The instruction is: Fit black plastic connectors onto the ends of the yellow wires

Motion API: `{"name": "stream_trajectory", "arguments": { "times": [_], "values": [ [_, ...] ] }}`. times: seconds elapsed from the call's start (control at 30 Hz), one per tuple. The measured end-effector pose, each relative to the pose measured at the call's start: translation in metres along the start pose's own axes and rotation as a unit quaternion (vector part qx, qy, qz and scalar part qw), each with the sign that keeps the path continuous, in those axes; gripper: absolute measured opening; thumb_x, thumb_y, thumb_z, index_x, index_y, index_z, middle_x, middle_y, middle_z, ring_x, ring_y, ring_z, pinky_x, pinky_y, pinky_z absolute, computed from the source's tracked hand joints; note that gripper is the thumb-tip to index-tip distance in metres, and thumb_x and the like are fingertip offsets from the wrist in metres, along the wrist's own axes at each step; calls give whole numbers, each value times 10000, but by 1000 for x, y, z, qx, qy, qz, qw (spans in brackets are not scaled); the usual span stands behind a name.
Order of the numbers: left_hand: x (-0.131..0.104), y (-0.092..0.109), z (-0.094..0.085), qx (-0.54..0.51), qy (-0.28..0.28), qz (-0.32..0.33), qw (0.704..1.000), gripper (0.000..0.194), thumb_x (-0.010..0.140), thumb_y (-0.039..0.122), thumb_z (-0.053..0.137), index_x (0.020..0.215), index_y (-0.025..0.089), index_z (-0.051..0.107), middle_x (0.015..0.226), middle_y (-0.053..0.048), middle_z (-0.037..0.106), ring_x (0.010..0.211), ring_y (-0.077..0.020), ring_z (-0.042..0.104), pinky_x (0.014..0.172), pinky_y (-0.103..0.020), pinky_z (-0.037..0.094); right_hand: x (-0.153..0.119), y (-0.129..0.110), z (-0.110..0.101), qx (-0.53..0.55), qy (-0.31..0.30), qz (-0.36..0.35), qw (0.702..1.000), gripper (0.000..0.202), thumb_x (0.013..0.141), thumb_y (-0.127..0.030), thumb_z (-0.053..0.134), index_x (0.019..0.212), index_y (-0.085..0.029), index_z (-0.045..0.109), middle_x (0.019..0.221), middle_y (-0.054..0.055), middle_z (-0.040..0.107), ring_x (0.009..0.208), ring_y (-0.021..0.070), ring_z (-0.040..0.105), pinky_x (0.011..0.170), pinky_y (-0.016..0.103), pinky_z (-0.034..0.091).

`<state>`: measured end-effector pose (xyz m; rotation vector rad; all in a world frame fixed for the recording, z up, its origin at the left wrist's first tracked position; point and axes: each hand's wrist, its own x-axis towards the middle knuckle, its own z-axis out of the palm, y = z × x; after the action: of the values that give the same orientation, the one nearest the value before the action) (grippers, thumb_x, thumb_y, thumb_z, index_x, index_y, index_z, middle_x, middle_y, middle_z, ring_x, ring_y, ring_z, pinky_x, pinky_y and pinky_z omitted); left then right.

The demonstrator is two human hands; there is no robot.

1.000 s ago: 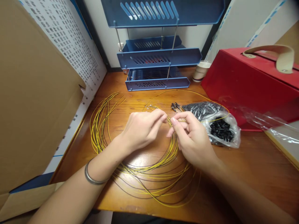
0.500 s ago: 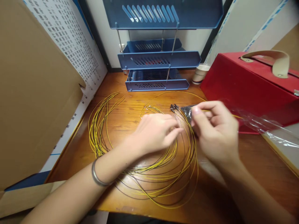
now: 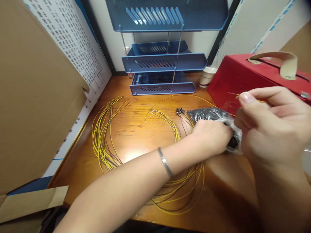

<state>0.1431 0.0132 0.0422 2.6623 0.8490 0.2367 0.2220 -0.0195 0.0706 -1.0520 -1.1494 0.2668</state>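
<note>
My right hand (image 3: 274, 119) is raised at the right, with thumb and forefinger pinching a thin yellow wire (image 3: 233, 94) whose end points left. Below it, my left hand (image 3: 212, 132) reaches into the mouth of a clear plastic bag (image 3: 209, 113) holding black items, and its fingertips are hidden there. Loops of yellow and dark wires (image 3: 175, 208) lie on the table under my left forearm. Several small black end pieces (image 3: 179, 111) sit on wire ends beside the bag. Another bundle of yellow and dark wires (image 3: 98, 139) curves at the left.
A blue tiered tray rack (image 3: 165, 63) stands at the back of the wooden table (image 3: 136, 129). To its right are a paper cup (image 3: 207, 76) and a red box (image 3: 228, 74) with a beige handle. Cardboard (image 3: 36, 97) rises along the left side.
My left hand has moved right, from over the wires to the bag's mouth. The right hand has gone up and right, away from the bag's near end, with the yellow wire.
</note>
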Motion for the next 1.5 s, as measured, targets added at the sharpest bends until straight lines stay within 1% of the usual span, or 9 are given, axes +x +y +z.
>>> {"name": "stream_trajectory", "arguments": {
  "times": [0.17, 0.33, 0.53, 0.7, 0.87, 1.0, 1.17, 1.33, 1.5],
  "values": [
    [7, -1, 4, -42, 7, -36, 998, 266, 960, 273, 500, 1076, 191, 725, 1063, -139, 762, 942, -283, 725, 776, -390, 545, -5, 5, 2, -4, -6, -1, 1000, 61, 770, -182, 741, 758, -171, 682, 479, -54, 480, 398, 77, 361, 376, 272, 238],
    [0, -3, 0, -75, 42, -45, 995, 288, 942, 300, 502, 1134, 193, 689, 1091, -115, 756, 924, -291, 725, 721, -381, 532, -10, 4, 5, -19, -21, 13, 1000, 55, 785, -184, 745, 781, -162, 694, 489, -64, 447, 419, 74, 362, 413, 275, 255],
    [-28, -17, -9, -55, 166, -12, 985, 237, 982, 289, 475, 1129, 216, 646, 1189, -57, 718, 1043, -250, 699, 775, -349, 554, -12, 1, 10, -57, 37, -24, 997, 88, 810, -216, 738, 790, -160, 673, 554, -25, 533, 422, 86, 423, 404, 264, 269],
    [-61, -39, -14, -112, 243, -65, 961, 175, 967, 307, 560, 1066, 211, 667, 1033, -20, 768, 842, -190, 708, 751, -327, 544, -25, -4, 18, -50, -6, 27, 998, 109, 845, -252, 724, 818, -167, 660, 497, -51, 499, 393, 81, 391, 385, 244, 266],
    [-91, -57, -16, -200, 307, -89, 926, 146, 917, 232, 618, 1020, 180, 708, 951, -16, 773, 698, -128, 652, 693, -267, 523, -41, -4, 27, -67, -92, 65, 991, 132, 890, -318, 690, 844, -198, 658, 489, -63, 464, 404, 89, 370, 384, 239, 272],
    [-104, -65, -20, -258, 322, -118, 903, 157, 922, 227, 601, 994, 174, 731, 903, -7, 768, 575, -94, 584, 604, -247, 494, -49, -1, 32, -85, -150, 64, 983, 122, 914, -310, 658, 852, -205, 653, 493, -71, 436, 397, 81, 349, 377, 226, 247],
    [-115, -69, -19, -318, 310, -101, 890, 166, 942, 233, 600, 995, 165, 742, 974, -47, 775, 885, -168, 699, 800, -290, 547, -55, 3, 33, -91, -198, 71, 973, 131, 943, -321, 625, 888, -204, 641, 501, -78, 415, 430, 88, 348, 425, 235, 284],
    [-123, -76, -14, -363, 311, -129, 869, 157, 914, 268, 653, 981, 139, 711, 871, -42, 738, 775, -144, 661, 721, -260, 523, -59, 7, 35, -124, -215, 45, 968, 121, 945, -289, 617, 875, -193, 641, 495, -96, 361, 433, 81, 331, 450, 238, 274],
    [-124, -77, -17, -380, 307, -159, 858, 209, 937, 307, 636, 879, 134, 738, 852, -41, 746, 822, -146, 660, 812, -260, 494, -62, 7, 37, -138, -238, 26, 961, 117, 941, -232, 597, 847, -177, 639, 501, -104, 359, 424, 68, 346, 454, 231, 280]
  ]
}}
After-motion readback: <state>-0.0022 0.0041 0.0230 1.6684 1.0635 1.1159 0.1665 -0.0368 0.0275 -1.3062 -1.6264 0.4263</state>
